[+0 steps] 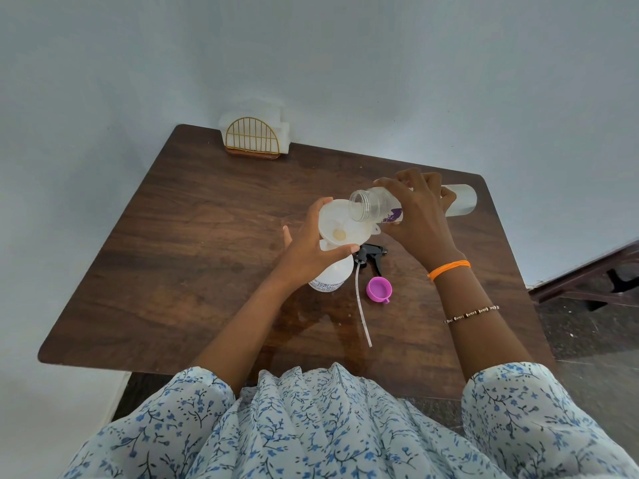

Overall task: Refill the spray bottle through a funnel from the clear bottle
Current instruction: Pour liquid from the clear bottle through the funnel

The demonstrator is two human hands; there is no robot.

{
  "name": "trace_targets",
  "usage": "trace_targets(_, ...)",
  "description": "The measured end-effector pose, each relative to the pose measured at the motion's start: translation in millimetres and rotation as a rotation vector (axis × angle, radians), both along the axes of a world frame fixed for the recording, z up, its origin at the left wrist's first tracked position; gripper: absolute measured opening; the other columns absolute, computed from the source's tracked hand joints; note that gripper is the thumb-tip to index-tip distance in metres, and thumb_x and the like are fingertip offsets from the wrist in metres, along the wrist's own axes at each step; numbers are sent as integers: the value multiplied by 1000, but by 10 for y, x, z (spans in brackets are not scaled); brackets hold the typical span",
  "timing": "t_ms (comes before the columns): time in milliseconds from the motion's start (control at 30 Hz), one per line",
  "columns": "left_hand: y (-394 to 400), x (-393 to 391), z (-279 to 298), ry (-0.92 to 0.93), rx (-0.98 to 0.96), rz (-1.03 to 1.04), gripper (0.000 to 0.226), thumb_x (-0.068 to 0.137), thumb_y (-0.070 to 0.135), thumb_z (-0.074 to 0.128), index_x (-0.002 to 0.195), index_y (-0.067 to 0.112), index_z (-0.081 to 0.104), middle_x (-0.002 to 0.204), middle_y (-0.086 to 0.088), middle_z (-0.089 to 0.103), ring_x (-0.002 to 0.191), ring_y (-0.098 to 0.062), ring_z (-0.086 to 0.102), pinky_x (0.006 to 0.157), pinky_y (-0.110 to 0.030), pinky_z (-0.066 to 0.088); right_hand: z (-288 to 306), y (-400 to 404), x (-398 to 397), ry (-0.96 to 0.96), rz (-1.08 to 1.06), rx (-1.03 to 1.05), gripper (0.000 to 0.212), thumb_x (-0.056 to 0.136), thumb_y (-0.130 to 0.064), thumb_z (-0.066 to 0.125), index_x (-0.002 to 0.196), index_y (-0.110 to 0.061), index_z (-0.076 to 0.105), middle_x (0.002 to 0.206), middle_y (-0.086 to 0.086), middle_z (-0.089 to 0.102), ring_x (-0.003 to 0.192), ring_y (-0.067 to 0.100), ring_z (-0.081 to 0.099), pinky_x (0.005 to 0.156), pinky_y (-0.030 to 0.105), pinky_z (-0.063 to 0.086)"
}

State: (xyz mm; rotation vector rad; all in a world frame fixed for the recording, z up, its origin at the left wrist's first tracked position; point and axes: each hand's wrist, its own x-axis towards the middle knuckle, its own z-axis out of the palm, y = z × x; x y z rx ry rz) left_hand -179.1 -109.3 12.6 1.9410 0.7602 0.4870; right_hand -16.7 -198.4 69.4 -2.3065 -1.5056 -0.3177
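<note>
A white funnel sits in the neck of the white spray bottle at the table's middle. My left hand grips the funnel's rim from the left. My right hand holds the clear bottle, tipped on its side, with its open mouth over the funnel's right edge. The bottle carries a purple label and its far end sticks out beyond my fingers. No stream of liquid is visible. The black spray trigger head with its long dip tube lies on the table just right of the spray bottle.
A purple cap lies open side up beside the dip tube. A white holder with a gold wire arch stands at the far edge of the brown wooden table. A wet patch shines on the wood near me. Dark furniture stands at right.
</note>
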Motion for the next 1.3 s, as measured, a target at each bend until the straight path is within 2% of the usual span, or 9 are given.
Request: trace_targets(1300,19,13,-18,21,19,10,85,77,49,67,141,35,14,149,9,28,139,-17,24,112,-56,-14,13,-6,11,-27,-14,14,56,63,-23,81,115,-25,61,119,10,53,111,36,42,86,50,29)
